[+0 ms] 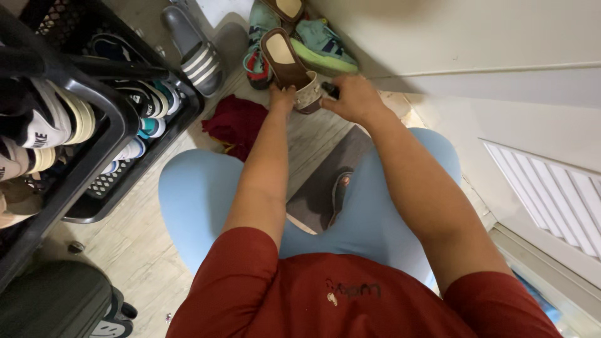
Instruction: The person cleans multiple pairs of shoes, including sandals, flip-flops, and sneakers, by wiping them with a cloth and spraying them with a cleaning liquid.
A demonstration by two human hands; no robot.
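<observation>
We hold brown sandal [289,67]: left hand [283,98] grips heel, right hand [354,99] clasps strap end with small dark object [330,90]. Looks light, bendy; sole edges seem safest hold.

Both bare arms stretched forward, converging from the red short sleeves. Left hand [283,97] fingers curled, palm hidden from the camera, wrist straight. Right hand [354,97] knuckles up, fingers bent in a pinch (fingertips mostly hidden), wrist slightly flexed. Hands close together, not touching.

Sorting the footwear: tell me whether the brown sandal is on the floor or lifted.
Lifted: both hands hold the brown sandal, left hand below, right hand at its side.
</observation>
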